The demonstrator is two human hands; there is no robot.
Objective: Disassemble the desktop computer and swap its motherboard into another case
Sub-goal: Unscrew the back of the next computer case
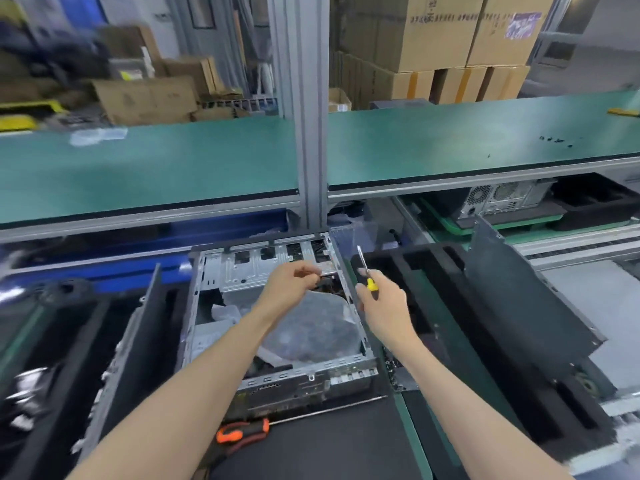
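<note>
So your right hand grips a yellow-handled screwdriver right of centre, while your left hand pinches something small and dark over the open case.

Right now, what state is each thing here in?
computer case: open, lying flat
left hand: pinching something small inside the case
right hand: gripping yellow screwdriver, tip up
orange screwdriver: lying unused
side panel: off, leaning tilted
</note>
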